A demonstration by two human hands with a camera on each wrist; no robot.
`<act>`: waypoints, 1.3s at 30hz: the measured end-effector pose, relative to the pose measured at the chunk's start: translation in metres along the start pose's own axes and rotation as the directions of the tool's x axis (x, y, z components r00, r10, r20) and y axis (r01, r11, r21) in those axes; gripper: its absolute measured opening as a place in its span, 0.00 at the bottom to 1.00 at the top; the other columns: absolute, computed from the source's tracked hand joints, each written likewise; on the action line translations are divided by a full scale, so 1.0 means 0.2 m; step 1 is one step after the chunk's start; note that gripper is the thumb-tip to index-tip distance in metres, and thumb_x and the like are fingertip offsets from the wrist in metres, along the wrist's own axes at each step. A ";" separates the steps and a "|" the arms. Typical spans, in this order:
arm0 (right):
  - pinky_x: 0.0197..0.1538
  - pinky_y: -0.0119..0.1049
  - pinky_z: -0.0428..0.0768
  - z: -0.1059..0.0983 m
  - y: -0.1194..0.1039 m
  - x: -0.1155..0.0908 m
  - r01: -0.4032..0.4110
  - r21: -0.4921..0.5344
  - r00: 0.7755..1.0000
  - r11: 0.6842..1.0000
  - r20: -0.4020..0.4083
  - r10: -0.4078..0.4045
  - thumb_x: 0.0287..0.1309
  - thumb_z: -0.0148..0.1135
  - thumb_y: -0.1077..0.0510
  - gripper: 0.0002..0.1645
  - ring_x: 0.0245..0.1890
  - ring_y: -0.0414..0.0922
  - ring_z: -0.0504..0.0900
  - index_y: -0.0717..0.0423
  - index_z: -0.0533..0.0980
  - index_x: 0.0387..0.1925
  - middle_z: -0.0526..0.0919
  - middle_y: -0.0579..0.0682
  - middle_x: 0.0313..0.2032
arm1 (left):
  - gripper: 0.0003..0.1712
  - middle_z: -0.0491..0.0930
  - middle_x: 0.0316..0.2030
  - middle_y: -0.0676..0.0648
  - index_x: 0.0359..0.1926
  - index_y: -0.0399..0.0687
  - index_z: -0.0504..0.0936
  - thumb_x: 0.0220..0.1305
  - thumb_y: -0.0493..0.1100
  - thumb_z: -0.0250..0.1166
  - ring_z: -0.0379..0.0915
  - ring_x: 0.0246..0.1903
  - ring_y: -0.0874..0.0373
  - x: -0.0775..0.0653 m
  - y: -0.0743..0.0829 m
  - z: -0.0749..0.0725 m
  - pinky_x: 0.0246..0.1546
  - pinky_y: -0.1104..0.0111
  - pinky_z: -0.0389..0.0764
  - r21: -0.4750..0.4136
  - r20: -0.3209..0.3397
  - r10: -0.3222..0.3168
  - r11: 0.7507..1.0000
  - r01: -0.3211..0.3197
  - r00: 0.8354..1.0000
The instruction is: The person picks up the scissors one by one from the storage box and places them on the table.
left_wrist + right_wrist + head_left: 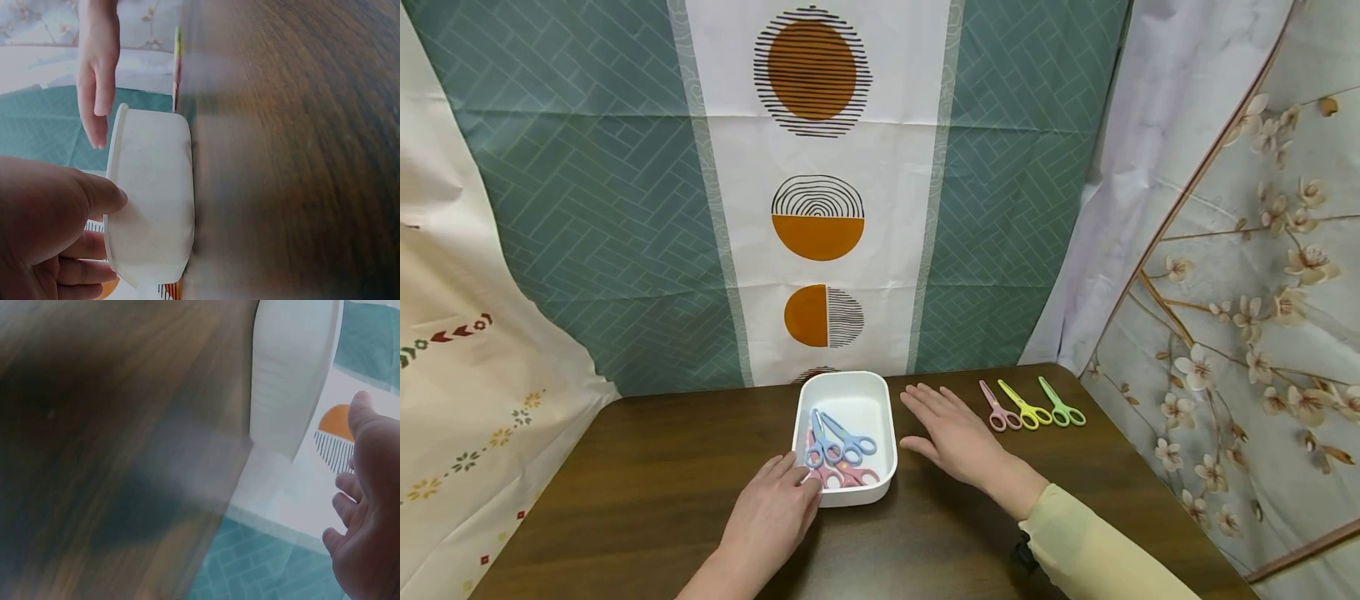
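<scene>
A white plastic tray (852,497) stands on the table, holding blue scissors (853,439) and pink scissors (850,476) in a loose pile. My left hand (772,511) grips its near left corner; in the left wrist view the thumb (107,195) lies against the outer wall and the other fingers pass beyond the rim. My right hand (957,435) hovers just right of the tray with its fingers extended, holding nothing. Beyond that hand, a pink pair of scissors (997,408), a yellow pair (1026,406) and a green pair (1061,404) lie side by side.
The brown wooden table (662,492) extends to both sides of the tray. A teal and white patterned curtain (617,208) hangs along its back edge. Floral cloth (1247,333) hangs at the right, and cream cloth (467,350) at the left.
</scene>
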State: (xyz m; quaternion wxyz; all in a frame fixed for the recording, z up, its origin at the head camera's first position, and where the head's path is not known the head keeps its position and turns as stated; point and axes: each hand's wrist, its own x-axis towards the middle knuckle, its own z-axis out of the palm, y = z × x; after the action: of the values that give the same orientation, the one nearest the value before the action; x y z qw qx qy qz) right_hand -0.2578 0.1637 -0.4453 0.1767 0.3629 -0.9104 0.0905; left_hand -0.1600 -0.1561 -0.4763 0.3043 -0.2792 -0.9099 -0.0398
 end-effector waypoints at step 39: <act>0.85 0.56 0.60 0.08 -0.27 0.17 0.123 -0.007 0.982 0.992 0.147 -0.121 0.79 0.62 0.35 0.41 0.80 0.52 0.69 0.54 0.71 0.80 0.75 0.54 0.78 | 0.10 0.91 0.37 0.45 0.34 0.50 0.88 0.57 0.42 0.83 0.88 0.52 0.38 0.00 0.00 0.00 0.62 0.47 0.85 0.025 0.024 -0.002 1.000 0.001 1.000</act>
State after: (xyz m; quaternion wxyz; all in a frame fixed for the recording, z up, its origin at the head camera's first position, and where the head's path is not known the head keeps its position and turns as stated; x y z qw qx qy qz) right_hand -0.2478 0.0990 -0.4447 0.1176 0.4222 -0.8977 0.0450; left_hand -0.1590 -0.1558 -0.4761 0.2969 -0.2750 -0.9141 -0.0252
